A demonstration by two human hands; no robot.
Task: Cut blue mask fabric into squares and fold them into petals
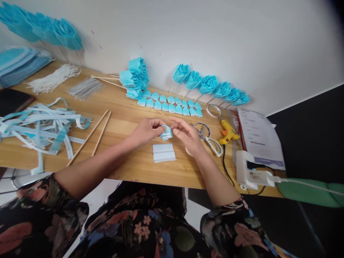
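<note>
A small folded piece of blue and white mask fabric (167, 133) is between my two hands, above the table. My left hand (147, 132) pinches its left side with the thumb and fingers. At its right edge, the thumb and bent fingers of my right hand (188, 135) close in and appear to grip it. Just below lies a flat, pleated whitish fabric rectangle (163, 153). Two rows of small folded blue petals (172, 108) sit beyond my hands. White-handled scissors (214, 146) lie close to my right hand, partly covered by it.
Blue fabric roses on sticks (208, 84) lean along the wall. Left are cut fabric strips (57, 122), two wooden sticks (100, 134), wires (84, 88), white cords (55, 77) and stacked masks (21, 64). Right are a tape roll (213, 110), yellow glue gun (228, 132) and white power adapter (245, 166).
</note>
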